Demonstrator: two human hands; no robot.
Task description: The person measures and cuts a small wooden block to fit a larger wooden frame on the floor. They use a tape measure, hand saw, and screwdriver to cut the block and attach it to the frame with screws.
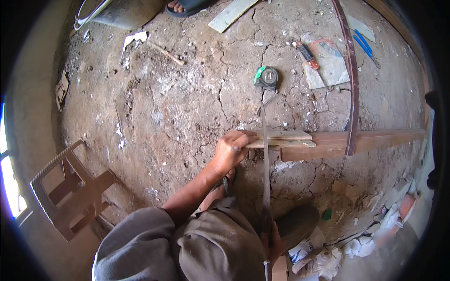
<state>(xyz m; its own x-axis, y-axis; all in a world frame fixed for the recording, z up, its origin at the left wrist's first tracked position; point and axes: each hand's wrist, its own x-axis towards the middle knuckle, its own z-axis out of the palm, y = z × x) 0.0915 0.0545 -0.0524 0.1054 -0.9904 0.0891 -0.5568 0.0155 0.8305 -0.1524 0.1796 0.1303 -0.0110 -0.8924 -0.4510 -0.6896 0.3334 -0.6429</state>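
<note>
Evidently, the left hand [230, 151] is clamped on the left end of the thin wooden strips [290, 140], whose right part lies at the left end of a brown beam [379, 141]. Near the bottom, the right hand [274, 242] is closed around a long narrow blade [266, 182], which crosses the strips; whether they touch, I cannot tell. Farther off sits a tape measure [269, 77], left of a screwdriver [306, 55]
</note>
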